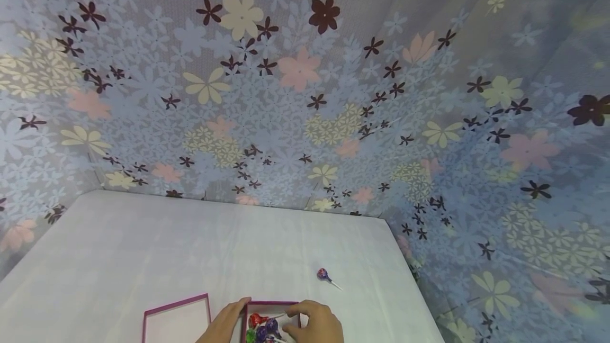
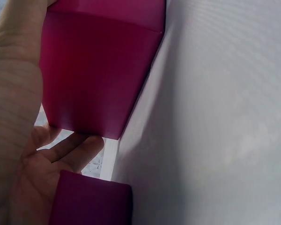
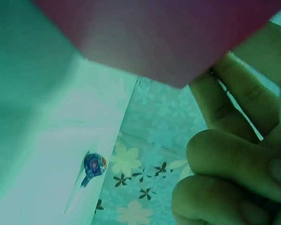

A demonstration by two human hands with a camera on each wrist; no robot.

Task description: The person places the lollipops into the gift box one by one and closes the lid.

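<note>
An open pink box stands at the near edge of the head view, with several wrapped lollipops inside, among them a red one with a white stick. My left hand grips the box's left side, its fingers bent round the far corner; in the left wrist view the fingertips meet the box's edge. Over the right wall reaches my right hand, thumb and forefinger inside with a gap between them. The forefinger is right at the end of the red lollipop's stick. Its other fingers are curled outside.
A pink-edged lid or tray lies left of the box on the white-covered table. One blue-and-red lollipop lies beyond my right hand, stick toward the right. Flowered cloth hangs behind the table.
</note>
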